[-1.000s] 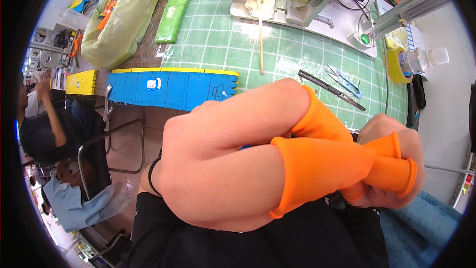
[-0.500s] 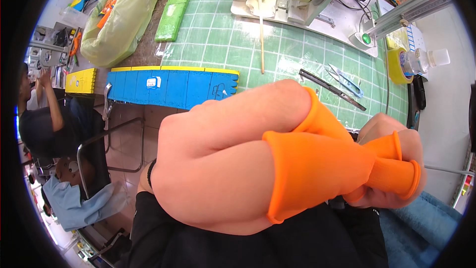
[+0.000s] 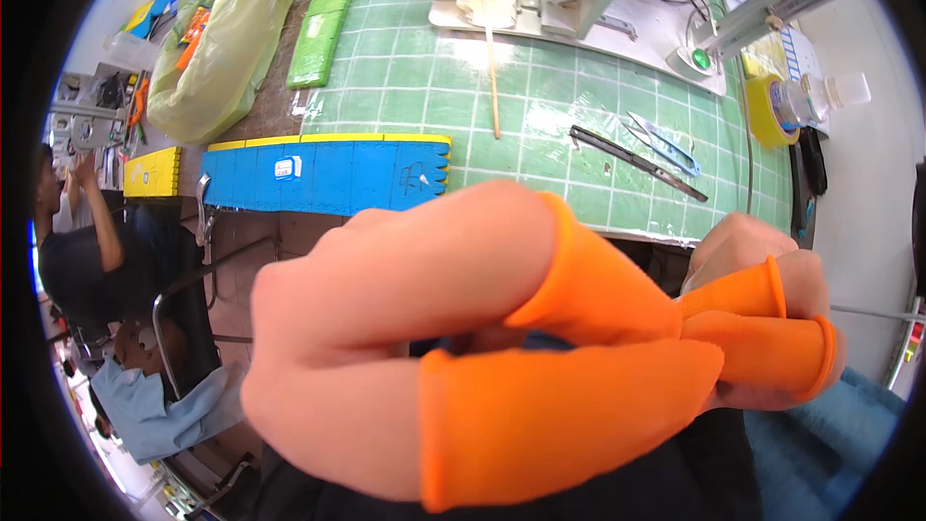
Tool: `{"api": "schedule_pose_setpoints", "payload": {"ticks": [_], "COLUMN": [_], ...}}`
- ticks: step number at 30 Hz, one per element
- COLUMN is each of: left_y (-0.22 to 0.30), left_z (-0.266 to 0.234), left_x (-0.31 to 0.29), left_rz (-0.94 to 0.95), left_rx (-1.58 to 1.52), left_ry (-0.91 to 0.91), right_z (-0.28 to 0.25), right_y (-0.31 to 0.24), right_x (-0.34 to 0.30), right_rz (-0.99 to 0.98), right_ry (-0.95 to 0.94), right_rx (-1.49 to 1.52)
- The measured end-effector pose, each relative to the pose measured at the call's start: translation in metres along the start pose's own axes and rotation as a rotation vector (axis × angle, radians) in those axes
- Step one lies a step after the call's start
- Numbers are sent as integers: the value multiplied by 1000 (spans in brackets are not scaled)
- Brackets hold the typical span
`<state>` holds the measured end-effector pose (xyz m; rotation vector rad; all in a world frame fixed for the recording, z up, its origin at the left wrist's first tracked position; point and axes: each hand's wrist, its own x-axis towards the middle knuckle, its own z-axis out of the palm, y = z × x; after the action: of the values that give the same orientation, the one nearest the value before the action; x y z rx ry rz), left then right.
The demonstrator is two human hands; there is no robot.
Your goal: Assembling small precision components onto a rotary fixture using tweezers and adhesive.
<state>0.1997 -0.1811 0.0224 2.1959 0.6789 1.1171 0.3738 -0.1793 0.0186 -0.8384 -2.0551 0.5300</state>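
Note:
My left hand [image 3: 386,275] fills the lower middle, close to the camera, wearing orange finger cots [image 3: 579,400] on its thumb and forefinger. Those two fingers bow apart with a gap between them and come together at their tips. There they meet the fingertips of my right hand [image 3: 801,280], which also wears orange finger cots [image 3: 762,347] on two fingers. Both hands are closed in a pinch, above my lap just off the table's near edge. Anything held between the meeting tips is hidden.
On the green gridded mat [image 3: 540,174] lie a black utility knife [image 3: 637,164], blue-handled thread snips [image 3: 670,150] and a wooden stick [image 3: 494,87]. Behind stands a machine [image 3: 579,14]. A blue foam strip [image 3: 328,174] runs along the left edge; a person [image 3: 87,251] sits far left.
My left hand has moved left and toward me, and the gap between its thumb and forefinger has widened. The table view has shifted slightly left. The right hand stays nearly in place.

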Motion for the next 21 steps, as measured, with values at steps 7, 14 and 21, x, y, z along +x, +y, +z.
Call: {"api": "schedule_pose_setpoints", "payload": {"ticks": [7,14,21], "left_y": [-19,32,8], "left_z": [53,34,14], "left_x": [-6,55,23], "left_rz": [220,201,609], "left_rx": [116,156,-374], "left_ry": [425,-128,166], "right_z": [-96,-122,-106], "right_y": [60,6,-13], "right_x": [-122,-112,-54], "right_rz": [-140,168,-76], "right_ry": [206,-31,51], "right_rx": [108,-61,30]}}
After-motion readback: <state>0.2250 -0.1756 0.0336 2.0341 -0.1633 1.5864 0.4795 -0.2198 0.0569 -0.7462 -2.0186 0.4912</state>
